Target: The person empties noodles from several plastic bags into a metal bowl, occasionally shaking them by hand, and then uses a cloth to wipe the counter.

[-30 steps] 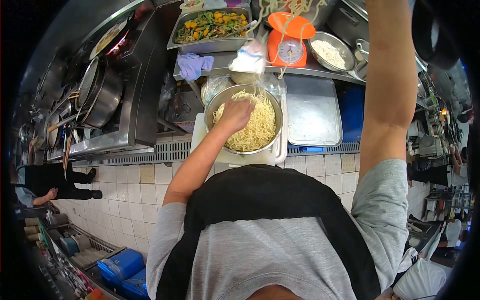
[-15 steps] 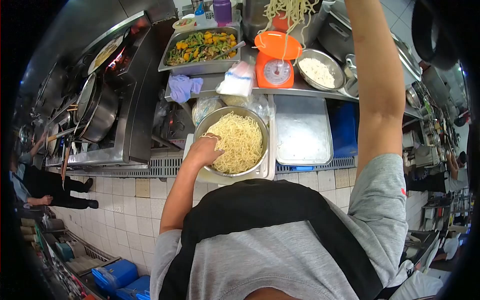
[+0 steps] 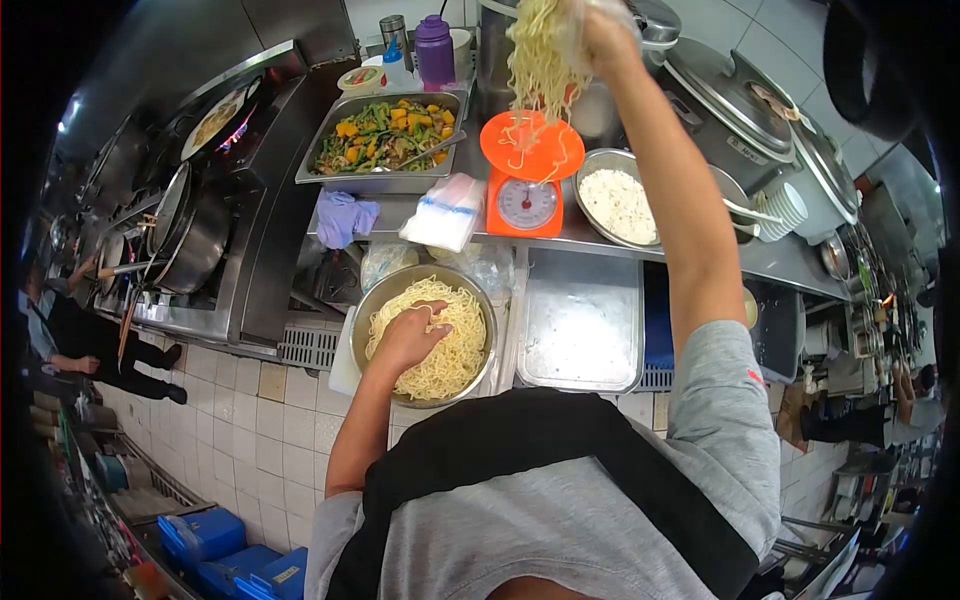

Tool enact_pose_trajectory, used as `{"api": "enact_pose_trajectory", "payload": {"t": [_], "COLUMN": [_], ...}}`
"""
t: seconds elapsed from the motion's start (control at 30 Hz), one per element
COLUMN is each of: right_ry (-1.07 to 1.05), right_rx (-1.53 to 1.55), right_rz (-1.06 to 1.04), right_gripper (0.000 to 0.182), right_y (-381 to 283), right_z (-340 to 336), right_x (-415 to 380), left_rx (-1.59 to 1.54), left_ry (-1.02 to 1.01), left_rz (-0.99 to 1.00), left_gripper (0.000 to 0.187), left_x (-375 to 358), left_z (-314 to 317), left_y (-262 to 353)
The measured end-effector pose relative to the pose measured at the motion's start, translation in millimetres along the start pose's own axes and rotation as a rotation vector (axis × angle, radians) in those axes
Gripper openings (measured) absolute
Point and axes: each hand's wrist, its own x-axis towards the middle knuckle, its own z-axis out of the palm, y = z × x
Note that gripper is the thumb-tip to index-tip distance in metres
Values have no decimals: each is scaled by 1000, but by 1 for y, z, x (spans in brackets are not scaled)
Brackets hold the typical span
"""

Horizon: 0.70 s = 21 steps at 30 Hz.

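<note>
A metal bowl (image 3: 487, 350) of yellow noodles (image 3: 455, 360) sits in front of my body. My left hand (image 3: 408, 338) rests on these noodles with its fingers spread. Raised high at the top edge of the view, my right hand (image 3: 608, 38) grips a dangling clump of noodles (image 3: 540, 62). Something like clear plastic shows around that hand. Beneath the clump stands an orange kitchen scale (image 3: 498, 225) with a dial. A few strands lie on its orange pan (image 3: 560, 160), and the hanging ends reach close to it.
A metal tray of vegetables (image 3: 390, 140) with a spoon stands at the back left. Right of the scale is a bowl of white food (image 3: 612, 200). A bare metal tray (image 3: 580, 320) lies right of the noodle bowl. Lidded pots (image 3: 730, 100) stand back right; a stove (image 3: 230, 220) is left.
My right hand with the noodles has come down into view, lower over the scale. My left hand has shifted further across the noodles in the bowl. The camera view has tilted.
</note>
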Motion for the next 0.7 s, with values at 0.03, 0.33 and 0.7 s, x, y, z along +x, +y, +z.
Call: {"api": "enact_pose_trajectory", "payload": {"t": [0.03,0.33,0.7], "right_ry": [-234,-121,-635], "right_rx": [31,-977,-1108], "right_rz": [72,-211,362], "right_gripper": [29,24,40], "right_y": [28,90,69], "right_z": [-16,-14,-7], "right_x": [21,-55,-65], "left_rx": [-1,-59,-155], "left_ry": [5,58,166], "left_rz": [-9,-69,-135], "left_gripper": [41,38,36], "left_x": [3,4,-19], "left_z": [4,33,51], "left_y": [2,9,1]}}
